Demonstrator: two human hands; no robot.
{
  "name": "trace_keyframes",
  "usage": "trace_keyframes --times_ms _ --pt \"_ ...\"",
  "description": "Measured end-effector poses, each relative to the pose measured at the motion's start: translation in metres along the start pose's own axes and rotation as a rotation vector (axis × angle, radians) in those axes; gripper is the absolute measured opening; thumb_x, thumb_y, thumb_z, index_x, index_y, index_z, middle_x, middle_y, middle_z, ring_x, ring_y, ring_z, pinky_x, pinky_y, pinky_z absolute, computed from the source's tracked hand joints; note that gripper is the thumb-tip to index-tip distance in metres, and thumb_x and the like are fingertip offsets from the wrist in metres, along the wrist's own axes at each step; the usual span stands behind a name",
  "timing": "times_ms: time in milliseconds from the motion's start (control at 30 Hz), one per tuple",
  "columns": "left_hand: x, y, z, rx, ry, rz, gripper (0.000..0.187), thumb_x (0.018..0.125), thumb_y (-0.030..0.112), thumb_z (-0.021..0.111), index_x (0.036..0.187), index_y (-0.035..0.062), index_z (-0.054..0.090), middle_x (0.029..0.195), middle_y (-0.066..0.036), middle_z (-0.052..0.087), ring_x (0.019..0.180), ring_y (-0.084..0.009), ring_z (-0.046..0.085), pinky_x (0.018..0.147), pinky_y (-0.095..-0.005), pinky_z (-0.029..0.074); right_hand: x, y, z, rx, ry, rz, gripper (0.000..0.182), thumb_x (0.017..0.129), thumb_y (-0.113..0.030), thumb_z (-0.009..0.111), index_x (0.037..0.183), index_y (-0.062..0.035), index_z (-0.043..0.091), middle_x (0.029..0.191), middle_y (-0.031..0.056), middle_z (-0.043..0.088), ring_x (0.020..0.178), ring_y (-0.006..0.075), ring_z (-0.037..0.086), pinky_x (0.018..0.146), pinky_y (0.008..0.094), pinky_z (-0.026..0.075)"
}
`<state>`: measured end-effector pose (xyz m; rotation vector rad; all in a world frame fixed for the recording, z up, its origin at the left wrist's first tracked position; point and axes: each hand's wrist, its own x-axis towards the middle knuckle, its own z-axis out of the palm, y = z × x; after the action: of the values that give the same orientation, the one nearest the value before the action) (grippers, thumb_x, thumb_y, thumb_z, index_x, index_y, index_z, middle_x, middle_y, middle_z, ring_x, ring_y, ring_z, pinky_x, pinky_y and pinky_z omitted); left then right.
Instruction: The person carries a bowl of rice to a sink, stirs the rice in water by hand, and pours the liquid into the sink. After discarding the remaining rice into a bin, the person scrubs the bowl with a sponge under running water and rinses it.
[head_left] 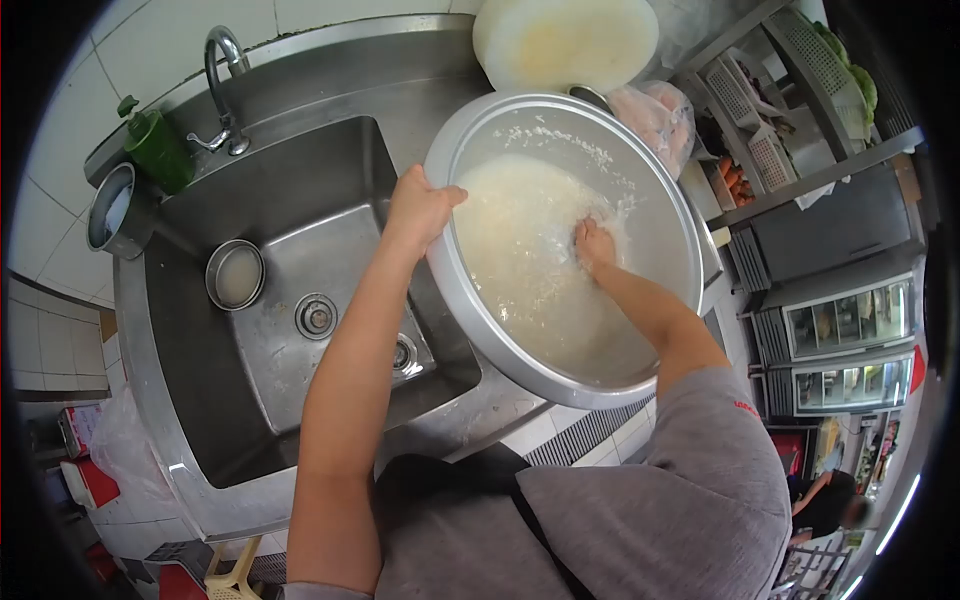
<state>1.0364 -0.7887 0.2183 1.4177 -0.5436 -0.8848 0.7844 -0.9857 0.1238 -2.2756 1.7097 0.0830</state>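
Note:
A large round metal pot (690,250) sits at the right of the sink, tipped with its left side lower. Cloudy whitish water (520,230) with rice in it lies against that lower side, and white grains (590,150) cling to the bare inner wall. My left hand (420,208) is closed around the pot's left rim, thumb on the inside edge. Inside the pot, my right hand (595,245) dips into the water near the right edge of the liquid. Its fingertips are under the surface, so whether they hold rice is hidden.
Left of the pot is a steel sink (270,380) with a small round metal bowl (237,275) in it. A tap (228,100) and a green bottle (158,150) stand behind. A round cutting board (565,40) and a plastic bag (655,120) lie beyond the pot. Another person (830,500) is far right.

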Motion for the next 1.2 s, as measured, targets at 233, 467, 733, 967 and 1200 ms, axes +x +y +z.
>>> trace_keyframes --times_ms 233,467,733,967,1200 --pt "0.0 -0.002 0.001 -0.048 -0.016 -0.036 0.037 0.064 0.005 0.063 0.096 -0.0073 0.048 0.087 -0.02 0.058 0.073 -0.0263 0.06 0.065 -0.0328 0.049 0.004 0.013 0.007 -0.04 0.414 -0.77 0.032 0.086 -0.022 0.037 0.11 -0.0032 0.047 0.118 0.0208 0.046 0.108 0.0362 0.045 0.092 0.0409 0.036" --pt "-0.005 0.015 0.001 -0.022 0.0 -0.025 0.036 0.066 0.004 0.062 0.097 -0.0069 0.048 0.087 -0.019 0.059 0.074 -0.0253 0.06 0.064 -0.0326 0.049 0.042 0.03 0.051 0.046 0.317 -0.591 0.036 0.087 -0.022 0.036 0.117 -0.0056 0.046 0.124 0.0202 0.042 0.113 0.0337 0.041 0.096 0.039 0.032" --pt "-0.004 0.005 0.001 -0.021 -0.042 -0.045 0.034 0.071 0.003 0.06 0.102 -0.0037 0.047 0.09 -0.015 0.058 0.074 -0.0207 0.06 0.064 -0.0303 0.05 0.046 0.015 0.038 -0.462 0.37 -1.041 0.036 0.087 -0.024 0.031 0.097 -0.0011 0.057 0.115 0.0218 0.049 0.108 0.0344 0.046 0.095 0.0432 0.032" --pt "-0.008 0.009 0.003 -0.078 -0.023 -0.034 0.034 0.068 0.003 0.061 0.098 -0.0064 0.048 0.088 -0.018 0.059 0.074 -0.0236 0.06 0.064 -0.0319 0.049 0.048 -0.016 0.041 -0.556 0.402 -0.783 0.031 0.084 -0.022 0.039 0.095 0.0001 0.058 0.113 0.0203 0.05 0.108 0.0309 0.046 0.095 0.0389 0.034" --pt "-0.005 0.005 0.002 -0.049 -0.008 -0.054 0.035 0.067 0.003 0.061 0.098 -0.007 0.048 0.087 -0.019 0.058 0.072 -0.0244 0.06 0.062 -0.0322 0.049 0.076 -0.055 0.051 -0.011 0.387 -0.309 0.037 0.082 -0.02 0.039 0.112 -0.0018 0.051 0.123 0.0135 0.046 0.115 0.0312 0.039 0.099 0.0425 0.025"
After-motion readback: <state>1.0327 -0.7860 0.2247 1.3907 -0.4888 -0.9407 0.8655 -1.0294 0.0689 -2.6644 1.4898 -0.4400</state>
